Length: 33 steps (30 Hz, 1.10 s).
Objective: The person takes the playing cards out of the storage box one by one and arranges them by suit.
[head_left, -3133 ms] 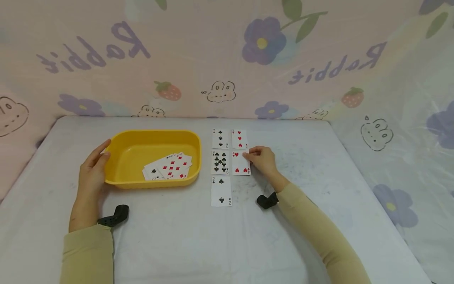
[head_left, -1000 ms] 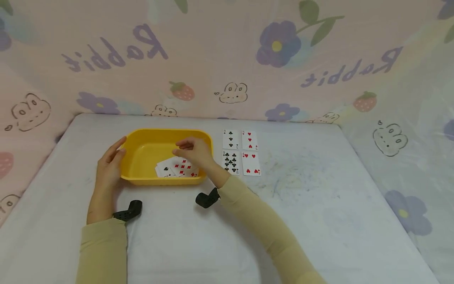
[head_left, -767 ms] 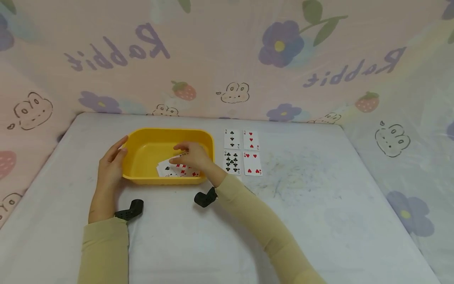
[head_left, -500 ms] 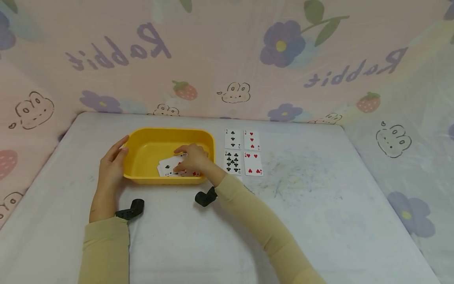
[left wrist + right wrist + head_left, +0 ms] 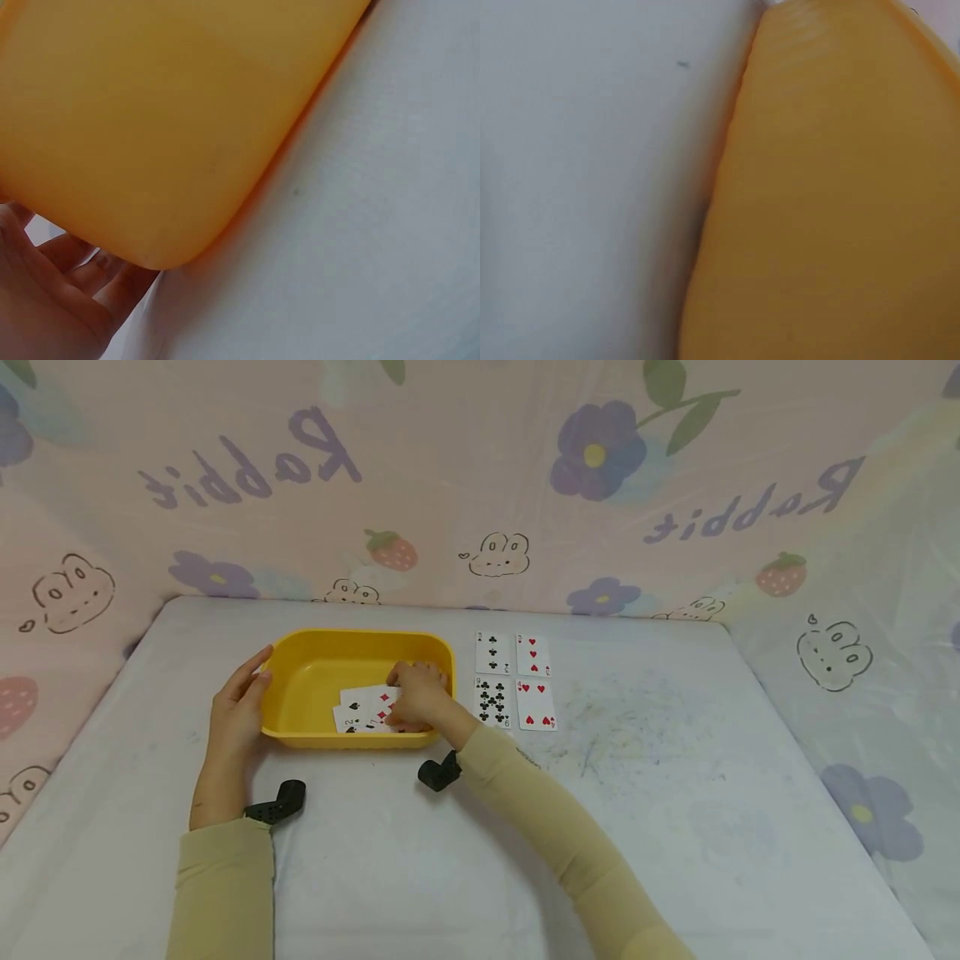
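In the head view my left hand (image 5: pixel 237 710) grips the left rim of a yellow plastic basin (image 5: pixel 322 741), thumb at the edge. The left wrist view shows those fingers (image 5: pixel 124 289) against the basin's outer wall. Inside the basin's right half, my right hand (image 5: pixel 420 696) has its fingers curled over a seven of diamonds (image 5: pixel 384 693), which it appears to pinch; the fingertips are partly hidden. A two of spades (image 5: pixel 348 718) lies at the left of that loose pile. The right wrist view shows just the basin's outer wall (image 5: pixel 832 187) and tablecloth.
Right of the basin lie a three of clubs (image 5: pixel 492 653), three of hearts (image 5: pixel 533 655), nine of clubs (image 5: pixel 492 702) and four of hearts (image 5: pixel 536 704), face up in two columns. My right sleeve (image 5: pixel 555 827) crosses below them. A patterned curtain (image 5: pixel 450 485) hangs behind the white-covered table.
My right hand has left the four of hearts, reached into the basin and lowered onto the cards. There the seven of diamonds has shifted and turned. The left hand stays on the rim.
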### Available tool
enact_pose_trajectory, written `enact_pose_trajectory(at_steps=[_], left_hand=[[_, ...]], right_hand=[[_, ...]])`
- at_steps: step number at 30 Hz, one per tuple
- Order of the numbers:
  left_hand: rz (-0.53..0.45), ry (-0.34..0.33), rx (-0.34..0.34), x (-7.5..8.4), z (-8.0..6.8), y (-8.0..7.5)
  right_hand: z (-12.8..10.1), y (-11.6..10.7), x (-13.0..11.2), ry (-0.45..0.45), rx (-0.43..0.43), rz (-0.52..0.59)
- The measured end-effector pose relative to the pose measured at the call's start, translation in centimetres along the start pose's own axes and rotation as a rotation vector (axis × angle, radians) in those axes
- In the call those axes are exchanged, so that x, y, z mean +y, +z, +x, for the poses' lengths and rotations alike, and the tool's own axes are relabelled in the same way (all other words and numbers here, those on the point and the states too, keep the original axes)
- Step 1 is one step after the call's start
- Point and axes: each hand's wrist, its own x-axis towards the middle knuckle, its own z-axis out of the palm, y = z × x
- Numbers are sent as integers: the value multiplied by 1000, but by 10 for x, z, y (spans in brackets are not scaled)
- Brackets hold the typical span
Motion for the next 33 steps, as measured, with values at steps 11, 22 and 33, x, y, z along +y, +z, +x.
enact_pose_trajectory(at_steps=[11,22,33], left_hand=[[-3,-20,-6,2,-1,0],[11,-34,3,2,-1,-1],[52,-61,-5,4,-2,1]], right_hand=[[2,-15,11,-104,205,464],[-15,-37,36,-42,307,733],[-22,-49,86,1,423,837]])
